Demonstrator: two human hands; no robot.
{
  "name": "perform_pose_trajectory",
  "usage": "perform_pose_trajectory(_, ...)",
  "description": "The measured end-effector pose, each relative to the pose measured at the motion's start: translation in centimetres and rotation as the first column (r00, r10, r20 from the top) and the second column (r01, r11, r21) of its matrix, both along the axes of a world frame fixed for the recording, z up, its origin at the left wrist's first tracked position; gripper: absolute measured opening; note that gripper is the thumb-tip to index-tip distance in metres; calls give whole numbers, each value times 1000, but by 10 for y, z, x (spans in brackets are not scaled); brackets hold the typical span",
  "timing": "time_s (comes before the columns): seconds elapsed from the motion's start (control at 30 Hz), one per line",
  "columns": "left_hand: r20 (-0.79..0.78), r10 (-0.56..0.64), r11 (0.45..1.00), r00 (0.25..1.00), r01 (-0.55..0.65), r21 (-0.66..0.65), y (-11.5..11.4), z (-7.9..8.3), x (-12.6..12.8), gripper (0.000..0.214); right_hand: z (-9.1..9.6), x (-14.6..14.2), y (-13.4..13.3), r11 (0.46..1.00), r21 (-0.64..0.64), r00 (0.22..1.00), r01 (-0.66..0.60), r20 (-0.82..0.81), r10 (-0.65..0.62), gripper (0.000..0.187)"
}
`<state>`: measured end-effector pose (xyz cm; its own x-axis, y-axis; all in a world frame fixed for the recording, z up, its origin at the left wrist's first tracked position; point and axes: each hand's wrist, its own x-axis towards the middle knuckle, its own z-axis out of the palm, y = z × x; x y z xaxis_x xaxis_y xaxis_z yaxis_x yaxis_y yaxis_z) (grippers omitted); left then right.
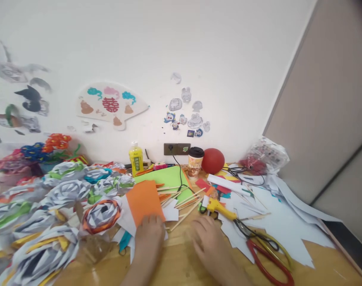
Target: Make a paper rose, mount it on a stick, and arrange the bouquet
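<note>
Orange paper sheet (143, 200) lies flat on the wooden table (181, 266), left of centre, its far edge over a green sheet (169, 176) and its near edge over white scraps. Left hand (149, 234) rests palm down with the fingers on the sheet's near edge. It is flat and unclenched, pressing rather than pinching as far as the blur allows. Right hand (206, 238) lies palm down on bare wood just right of the sheet, fingers spread and loose, gripping nothing visible. Thin wooden sticks (181, 200) fan out beyond its fingertips, between the sheet and a yellow glue gun (221, 208). Red-handled scissors (270, 260) lie further right on white offcuts (282, 226). Rolled paper flowers (100, 214) are heaped to the left, the nearest one touching the sheet's left side. Along the back wall stand a yellow bottle (136, 159), a lidded paper cup (195, 161) and a red ball (212, 160). Judgement: the step in hand is steadying or positioning the sheet, with no tool taken up. Any lift of the sheet would call for a fingertip pinch at its near edge, since it lies flush on other paper. The sticks are thin and loosely piled, so one would have to be picked singly.
</note>
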<state>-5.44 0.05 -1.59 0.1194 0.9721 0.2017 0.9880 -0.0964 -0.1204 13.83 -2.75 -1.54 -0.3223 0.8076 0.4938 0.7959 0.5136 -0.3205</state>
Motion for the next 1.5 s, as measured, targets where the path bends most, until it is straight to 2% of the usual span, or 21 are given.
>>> perform_pose_trajectory(0.1,-20,-36,998,999,37,50,0,0,1,32,-7,46,-1,974,84,976,209,51,-214,31)
perform_pose_trajectory(0.2,-23,-64,988,998,67,139,-2,-4,4,30,-18,89,-1,863,16,847,504,183,-498,37)
perform_pose_trajectory(0.27,-32,-95,972,995,100,212,-2,-10,5,29,-25,105,-4,807,-58,789,588,259,-557,38)
perform_pose_trajectory(0.37,-82,-152,921,985,171,350,3,-21,4,27,-28,110,-10,817,-99,807,569,261,-530,34)
perform_pose_trajectory(0.43,-127,-204,853,971,240,463,6,-25,3,25,-27,106,-12,841,-93,834,533,226,-504,37)
perform_pose_trajectory(0.53,-193,-287,726,938,345,595,10,-21,1,24,-26,97,-13,881,-101,881,461,172,-441,37)
perform_pose_trajectory(0.63,-238,-343,634,909,411,655,10,-10,2,25,-29,86,-17,897,-121,903,426,124,-412,32)
perform_pose_trajectory(0.73,-270,-368,586,890,447,676,8,-3,4,27,-27,83,-24,897,-130,907,422,54,-418,28)
perform_pose_trajectory(0.8,-283,-381,577,880,465,672,8,-2,4,28,-19,94,-27,886,-138,895,443,4,-447,26)
perform_pose_trajectory(0.83,-285,-388,576,877,472,668,8,-2,4,28,-14,103,-27,859,-145,868,491,-6,-497,26)
perform_pose_trajectory(0.87,-284,-394,575,874,475,666,8,-3,4,29,-9,115,-27,808,-158,819,567,2,-574,28)
perform_pose_trajectory(0.93,-273,-403,590,874,476,653,9,-5,3,29,2,142,-23,622,-191,645,759,98,-757,36)
perform_pose_trajectory(0.97,-263,-406,600,875,472,646,10,-6,2,29,5,155,-20,526,-219,563,822,173,-808,43)
perform_pose_trajectory(1.0,-251,-409,613,877,468,636,10,-7,2,29,8,166,-16,484,-249,537,839,238,-809,46)
perform_pose_trajectory(1.03,-236,-414,625,879,463,628,11,-8,2,29,10,175,-12,479,-273,545,834,278,-791,45)
perform_pose_trajectory(1.13,-185,-426,661,886,444,605,12,-10,1,29,10,189,1,566,-310,644,764,311,-699,37)
perform_pose_trajectory(1.2,-162,-426,679,890,433,592,12,-11,2,29,10,193,8,598,-317,676,736,326,-661,37)
perform_pose_trajectory(1.27,-165,-424,685,890,435,584,12,-10,2,28,10,198,13,610,-331,694,720,342,-634,40)
perform_pose_trajectory(1.4,-193,-430,661,882,453,598,12,-8,2,26,10,214,14,632,-365,730,683,359,-582,36)
perform_pose_trajectory(1.5,-193,-440,661,877,462,592,15,-11,-1,25,8,220,11,624,-360,721,693,360,-593,33)
